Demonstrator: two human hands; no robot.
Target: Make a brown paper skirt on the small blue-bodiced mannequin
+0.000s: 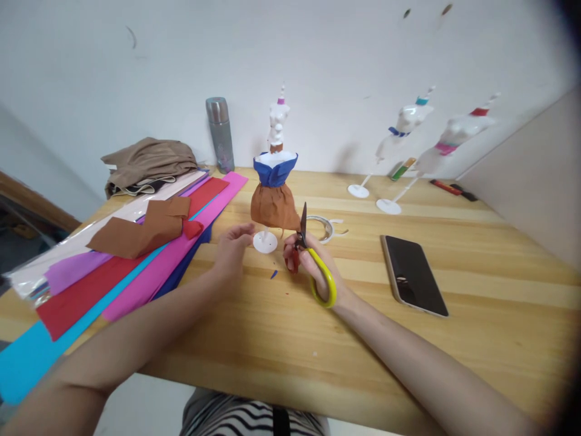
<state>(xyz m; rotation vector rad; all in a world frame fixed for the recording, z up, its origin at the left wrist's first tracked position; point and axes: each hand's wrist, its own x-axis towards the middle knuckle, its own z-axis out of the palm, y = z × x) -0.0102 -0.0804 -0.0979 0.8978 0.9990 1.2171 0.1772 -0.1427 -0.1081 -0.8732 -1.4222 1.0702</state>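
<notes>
A small white mannequin (pixel 278 121) stands upright at the middle, wearing a blue piece (pixel 275 172) over a brown skirt (pixel 273 206). Its round white base (pixel 265 242) rests on the table. My left hand (pixel 233 245) is at the left edge of that base, fingers curled together; what they hold, if anything, is hidden. Scissors (pixel 323 278) with yellow and red handles are in my right hand (pixel 313 260), blades pointing up beside the skirt's lower right edge.
Coloured sheets (pixel 149 266) with brown pieces (pixel 145 230) cover the table's left. Behind are folded cloth (pixel 152 160) and a flask (pixel 220 136). A tape roll (pixel 320 229), a phone (pixel 414 274) and two more mannequins (pixel 411 116) (pixel 463 130) are rightward.
</notes>
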